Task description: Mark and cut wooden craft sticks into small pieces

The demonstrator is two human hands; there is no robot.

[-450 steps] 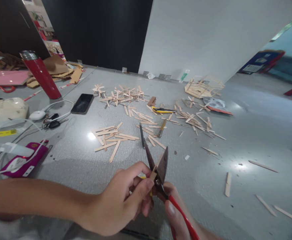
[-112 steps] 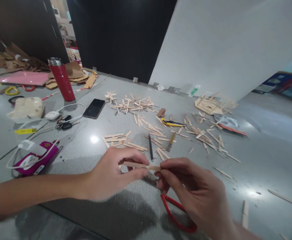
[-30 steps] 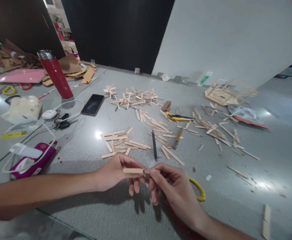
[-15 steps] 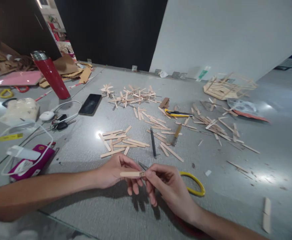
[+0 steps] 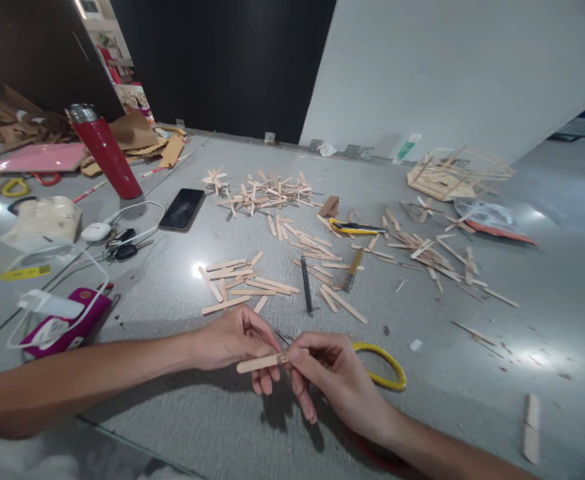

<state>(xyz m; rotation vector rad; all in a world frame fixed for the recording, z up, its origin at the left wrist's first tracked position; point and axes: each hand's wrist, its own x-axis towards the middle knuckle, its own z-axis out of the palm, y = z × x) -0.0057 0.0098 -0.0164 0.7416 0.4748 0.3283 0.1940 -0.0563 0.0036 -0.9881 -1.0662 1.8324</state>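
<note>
Both hands meet low in the middle over a grey floor. My left hand (image 5: 232, 340) pinches a short wooden stick (image 5: 259, 363) near its right end, fingers closed on it. My right hand (image 5: 329, 377) pinches the same stick's right tip with thumb and forefinger. Behind the right hand lie scissors with a yellow handle loop (image 5: 385, 363); their blade tips show between the hands. A small group of loose sticks (image 5: 239, 283) lies just beyond my left hand.
More wooden sticks (image 5: 267, 193) are scattered ahead, with a black pen (image 5: 305, 292), a yellow cutter (image 5: 355, 228) and a stick-built frame (image 5: 457, 175) far right. Left: a red flask (image 5: 105, 152), phone (image 5: 183, 209), keys (image 5: 122, 250), a magenta case (image 5: 59, 323).
The scissors held 15 s ago lie on the floor. Both hands keep pinching the stick, which has tilted so its left end dips in the last half second.
</note>
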